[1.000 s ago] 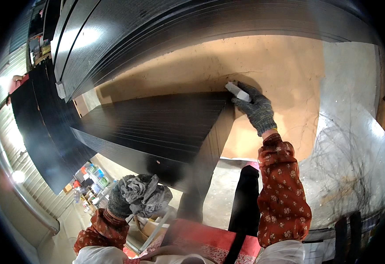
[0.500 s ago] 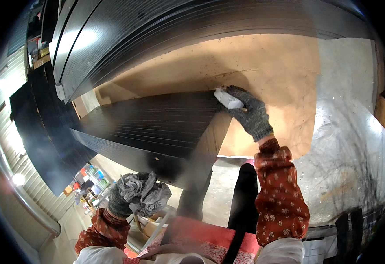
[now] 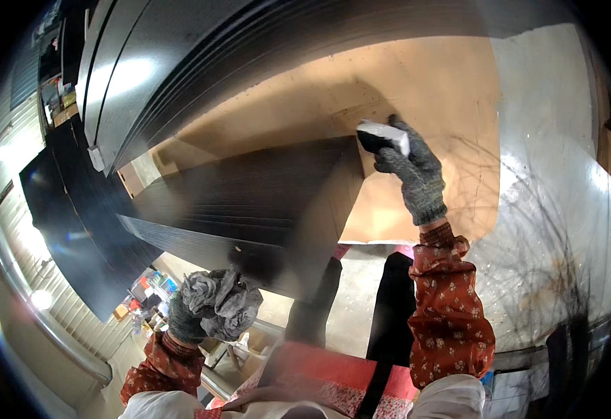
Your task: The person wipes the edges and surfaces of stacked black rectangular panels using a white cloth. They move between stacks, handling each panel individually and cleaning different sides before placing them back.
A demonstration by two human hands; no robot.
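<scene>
The right hand [image 3: 413, 167], in a grey knit glove, is grasping a block [image 3: 383, 136], with the fingers and thumb closing around it. The block is showing a white top and a dark side, and is tilting just ahead of the hand, toward its left. Directly left of that hand, the near corner of a black stack [image 3: 249, 188] is lying beside the block; whether the two are touching, I cannot tell. The stack is stretching away to the left, its layered edges showing as fine lines.

The left hand [image 3: 185, 320], gloved too, is clutching a bunched grey cloth [image 3: 221, 304], which is hiding most of its fingers. The hand and cloth are sitting below the stack's long side, well apart from the right hand.

Beneath and beyond the right hand, a brown sheet [image 3: 445, 84] is covering part of the floor [image 3: 539, 91]; the bare grey floor is showing farther right. Above the sheet, ahead of both hands, a larger black stack of boards [image 3: 200, 77] is curving across the view. Left of the left hand and farther off, a dark panel [image 3: 75, 216] is standing at a slant. Between the forearms, a red cloth [image 3: 312, 359] is lying low.
</scene>
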